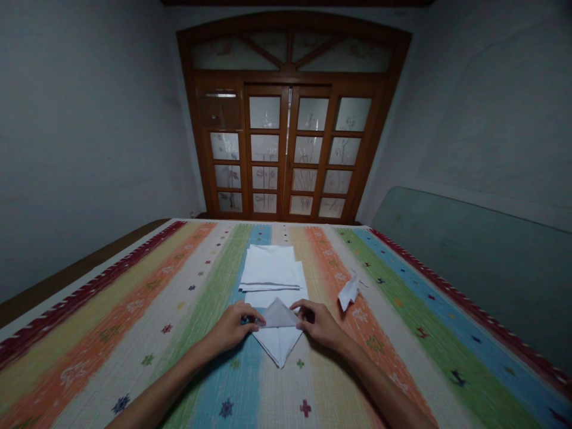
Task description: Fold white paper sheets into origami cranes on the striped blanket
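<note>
a: what are the hands doing?
b: both are closed in a pinch. the left hand grips the 9 o'clock corner of a folded white triangle, and the right hand grips its 3 o'clock corner. the triangle's tip points to 6 o'clock.
a: and around them?
b: a stack of white sheets lies just beyond at 12 o'clock, and a small crumpled white scrap sits at 2 o'clock, both on a striped bedspread. farther off at 12 o'clock stands a wooden door with frosted panes.
</note>
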### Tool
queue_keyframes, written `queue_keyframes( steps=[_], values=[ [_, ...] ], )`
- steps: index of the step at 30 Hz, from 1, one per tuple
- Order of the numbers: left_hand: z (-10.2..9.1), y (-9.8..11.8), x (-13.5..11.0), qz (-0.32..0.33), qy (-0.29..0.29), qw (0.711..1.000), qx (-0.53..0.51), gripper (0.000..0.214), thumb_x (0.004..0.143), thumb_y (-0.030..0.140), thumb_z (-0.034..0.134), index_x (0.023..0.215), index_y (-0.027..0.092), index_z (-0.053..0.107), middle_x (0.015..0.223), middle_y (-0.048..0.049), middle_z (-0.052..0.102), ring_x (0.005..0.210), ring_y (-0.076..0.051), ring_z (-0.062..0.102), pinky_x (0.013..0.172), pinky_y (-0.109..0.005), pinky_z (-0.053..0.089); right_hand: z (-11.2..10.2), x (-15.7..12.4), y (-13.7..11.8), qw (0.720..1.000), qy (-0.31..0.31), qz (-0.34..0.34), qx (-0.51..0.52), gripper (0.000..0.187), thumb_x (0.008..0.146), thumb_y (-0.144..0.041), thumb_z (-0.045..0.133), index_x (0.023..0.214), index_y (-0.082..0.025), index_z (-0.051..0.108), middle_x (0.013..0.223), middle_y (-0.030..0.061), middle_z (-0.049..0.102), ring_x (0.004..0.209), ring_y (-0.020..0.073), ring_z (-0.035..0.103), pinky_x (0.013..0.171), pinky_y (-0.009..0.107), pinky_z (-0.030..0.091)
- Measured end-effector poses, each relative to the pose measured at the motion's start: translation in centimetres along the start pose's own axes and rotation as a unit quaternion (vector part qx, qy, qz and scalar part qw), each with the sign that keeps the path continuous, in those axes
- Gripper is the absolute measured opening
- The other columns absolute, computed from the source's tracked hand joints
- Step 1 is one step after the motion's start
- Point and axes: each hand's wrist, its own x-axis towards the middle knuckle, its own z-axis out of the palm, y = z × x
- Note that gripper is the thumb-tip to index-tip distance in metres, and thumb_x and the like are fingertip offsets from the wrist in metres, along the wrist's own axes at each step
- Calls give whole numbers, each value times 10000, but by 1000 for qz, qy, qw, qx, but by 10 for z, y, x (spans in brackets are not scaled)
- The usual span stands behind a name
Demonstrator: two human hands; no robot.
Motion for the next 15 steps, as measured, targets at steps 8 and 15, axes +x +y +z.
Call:
queue_keyframes(
  steps=[8, 15],
  values=[
    [0, -2, 0, -41, -2, 999, 13, 190, 749, 216, 725, 919, 224, 809, 838, -47, 727, 815, -213, 595, 775, -306, 424, -2, 2, 2, 999, 0, 37, -11, 304, 641, -13, 668, 908, -151, 718, 653, -29, 633, 637, 151, 581, 620, 237, 406],
    [5, -2, 0, -64, -3, 997, 33, 196, 765, 247, 710, 935, 233, 808, 901, -59, 748, 890, -238, 596, 848, -330, 408, 0, -1, -4, 998, 9, 20, -52, 222, 764, -71, 621, 956, -157, 693, 674, -18, 629, 648, 154, 585, 632, 237, 408]
  ],
)
